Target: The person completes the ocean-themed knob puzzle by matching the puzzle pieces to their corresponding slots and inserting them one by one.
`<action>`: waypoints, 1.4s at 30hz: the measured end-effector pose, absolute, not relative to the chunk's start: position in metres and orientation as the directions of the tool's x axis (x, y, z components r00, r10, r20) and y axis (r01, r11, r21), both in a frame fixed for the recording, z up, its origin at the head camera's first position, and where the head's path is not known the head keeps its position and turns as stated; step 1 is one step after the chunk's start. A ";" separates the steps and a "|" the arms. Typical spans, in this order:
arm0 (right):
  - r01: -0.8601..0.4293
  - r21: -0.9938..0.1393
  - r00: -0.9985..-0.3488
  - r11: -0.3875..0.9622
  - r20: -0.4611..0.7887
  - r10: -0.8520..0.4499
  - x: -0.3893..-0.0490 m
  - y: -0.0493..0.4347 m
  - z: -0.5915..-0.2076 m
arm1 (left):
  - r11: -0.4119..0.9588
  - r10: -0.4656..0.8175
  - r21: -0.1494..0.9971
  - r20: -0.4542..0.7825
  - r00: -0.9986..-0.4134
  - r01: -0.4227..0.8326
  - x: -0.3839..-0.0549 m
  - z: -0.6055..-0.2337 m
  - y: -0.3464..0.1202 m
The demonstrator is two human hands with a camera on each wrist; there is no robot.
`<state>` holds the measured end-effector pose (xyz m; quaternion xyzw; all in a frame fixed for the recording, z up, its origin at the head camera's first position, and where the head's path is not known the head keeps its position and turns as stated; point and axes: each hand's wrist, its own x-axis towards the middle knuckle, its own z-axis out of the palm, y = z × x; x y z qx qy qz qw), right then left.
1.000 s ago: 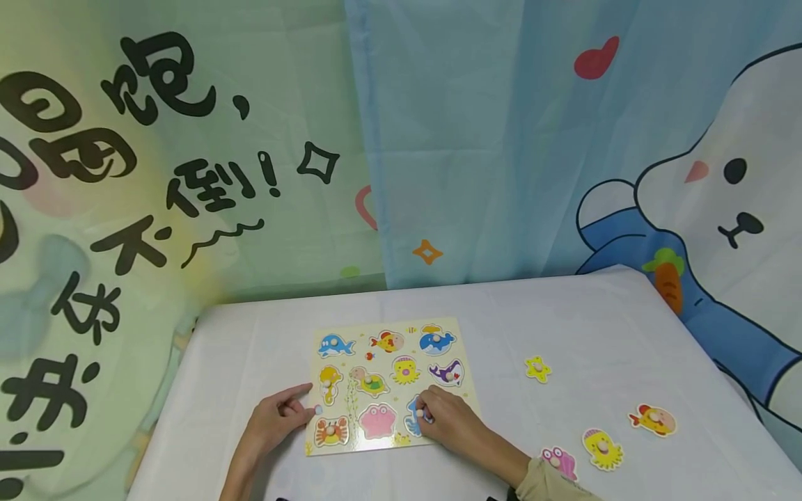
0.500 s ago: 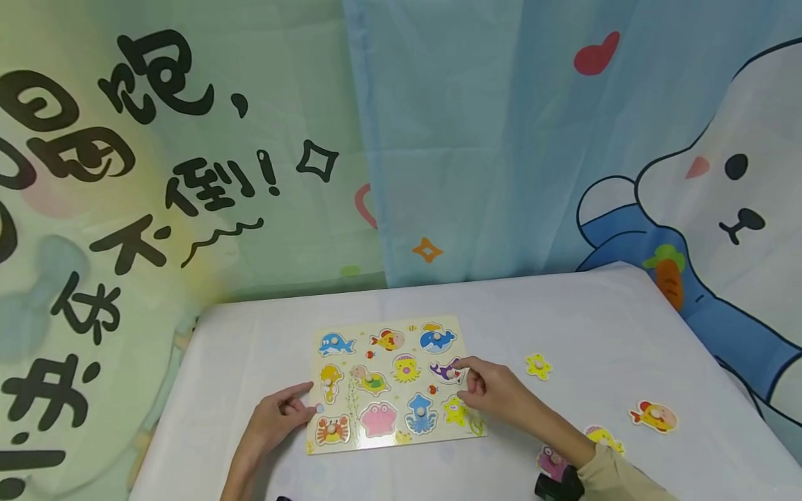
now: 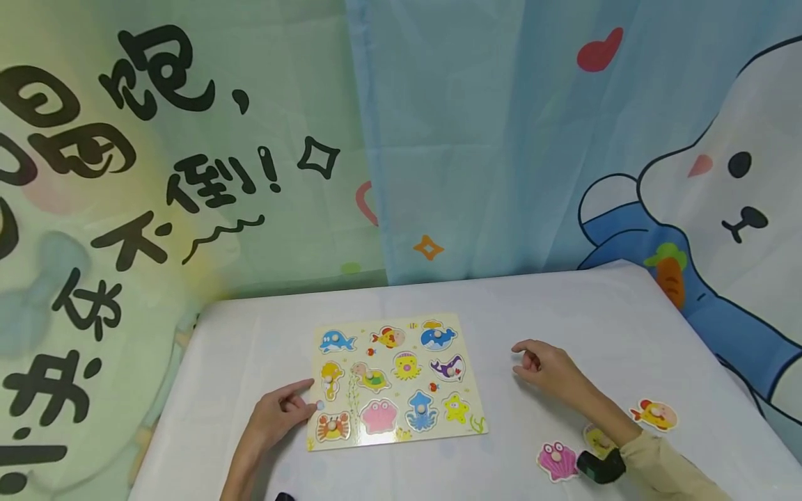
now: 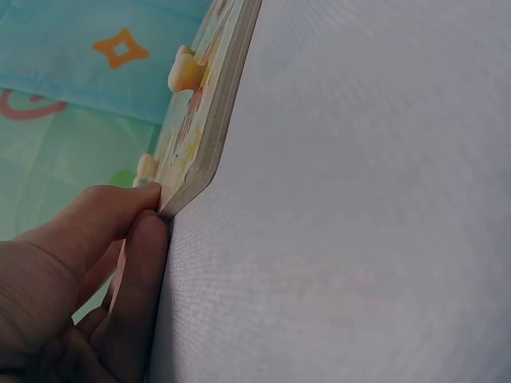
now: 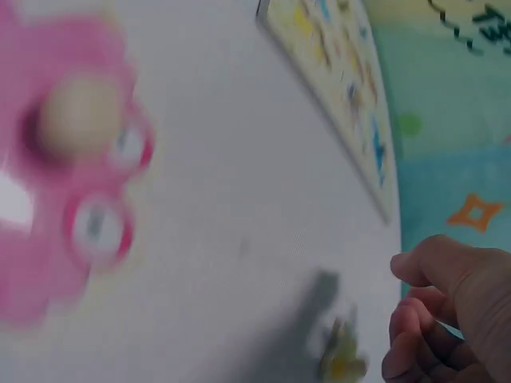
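Observation:
The puzzle board (image 3: 399, 445), with sea-animal pictures and several knobbed pieces, lies on the white table. My left hand (image 3: 276, 417) holds its left edge; in the left wrist view thumb and finger (image 4: 96, 215) meet at the board's corner. A blue squid piece (image 3: 422, 412) sits in the bottom row, beside a yellow star picture (image 3: 456, 408). My right hand (image 3: 551, 372) hovers right of the board, fingers loosely bent and holding nothing. Near its fingertips the right wrist view shows a blurred yellow star piece (image 5: 342, 359), which the hand hides in the head view.
Loose on the right lie a pink piece with round eyes (image 3: 556, 461), a fish piece (image 3: 654, 415) and a yellow octopus piece (image 3: 598, 440), partly covered by the right forearm and a black wrist device (image 3: 601, 466). A printed curtain (image 3: 451, 139) hangs behind the table (image 3: 282, 348).
My right hand has let go of the squid piece and moved right, off the board and over the star piece. My left hand stays at the board's edge.

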<state>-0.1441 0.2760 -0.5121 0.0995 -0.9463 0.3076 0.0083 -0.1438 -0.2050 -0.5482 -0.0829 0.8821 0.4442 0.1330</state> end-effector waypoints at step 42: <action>-0.406 -0.636 -0.883 0.656 0.089 -0.461 -0.111 0.189 -0.506 | 0.586 -0.030 0.765 -0.308 -0.951 -0.267 -0.143 -0.546 -0.204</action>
